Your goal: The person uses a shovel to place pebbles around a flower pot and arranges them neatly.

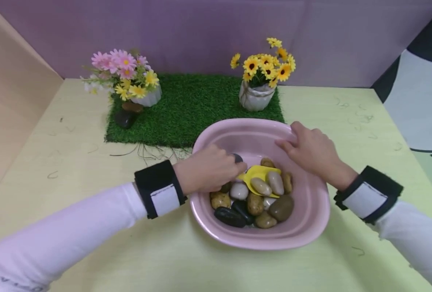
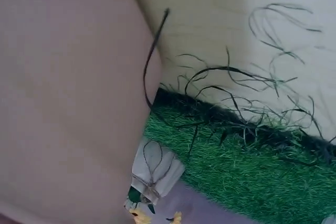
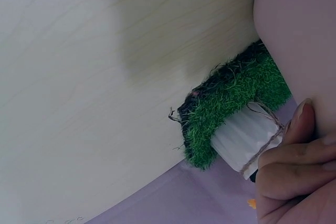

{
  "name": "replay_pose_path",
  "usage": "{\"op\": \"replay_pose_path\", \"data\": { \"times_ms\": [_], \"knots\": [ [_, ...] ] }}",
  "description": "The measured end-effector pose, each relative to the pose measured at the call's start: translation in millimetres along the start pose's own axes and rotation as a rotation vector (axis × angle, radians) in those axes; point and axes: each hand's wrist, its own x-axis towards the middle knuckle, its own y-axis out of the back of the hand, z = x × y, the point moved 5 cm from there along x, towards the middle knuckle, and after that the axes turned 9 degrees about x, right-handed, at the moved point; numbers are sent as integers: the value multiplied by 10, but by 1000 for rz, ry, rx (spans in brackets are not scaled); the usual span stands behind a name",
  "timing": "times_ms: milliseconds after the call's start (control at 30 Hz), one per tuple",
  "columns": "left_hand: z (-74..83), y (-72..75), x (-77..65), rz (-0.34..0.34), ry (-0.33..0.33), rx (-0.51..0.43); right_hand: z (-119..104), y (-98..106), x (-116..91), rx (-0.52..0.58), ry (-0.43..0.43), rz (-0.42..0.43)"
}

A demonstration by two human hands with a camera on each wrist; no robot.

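A pink basin (image 1: 259, 241) stands on the table, with several smooth stones inside, brown, black, grey and cream. My left hand (image 1: 210, 167) reaches over its left side and grips the handle of a small yellow shovel (image 1: 255, 173). Two pale stones (image 1: 275, 181) lie on the shovel's blade, over the other stones. At the upper right of the basin my right hand (image 1: 312, 152) holds the rim, thumb on the inner side and fingers outside. In the right wrist view, curled fingers (image 3: 294, 174) show beside the basin's outer wall. The left wrist view hides the left hand.
Behind the basin lies a green turf mat (image 1: 186, 105) with loose strands at its front edge. On it stand a white pot (image 1: 256, 97) of yellow flowers and a pot of pink and yellow flowers (image 1: 126, 75). A black stone (image 1: 124, 119) and a brown stone (image 1: 132, 106) sit at its left.
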Motion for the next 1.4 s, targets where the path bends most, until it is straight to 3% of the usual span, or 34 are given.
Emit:
{"op": "replay_pose_path", "data": {
  "times_ms": [233, 300, 533, 767, 867, 1100, 1400],
  "knots": [
    [73, -102, 91, -182, 93, 84, 3, 3, 5, 6, 4, 2],
    [86, -112, 98, -189, 101, 71, 6, -1, 8, 9, 2, -1],
    [71, -96, 84, -89, 76, -86, 21, 7, -1, -2, -13, 0],
    [-13, -74, 52, -51, 240, -164, 13, 11, 6, -3, -8, -11],
    [-17, -89, 43, -51, 271, -169, 6, 4, 8, 3, -8, -16],
    [-7, -112, 64, -90, 262, -165, 4, -15, -4, 13, -9, -23],
    [-56, -53, 39, -6, 347, -209, 20, -8, 4, 4, -32, -19]
  ]
}}
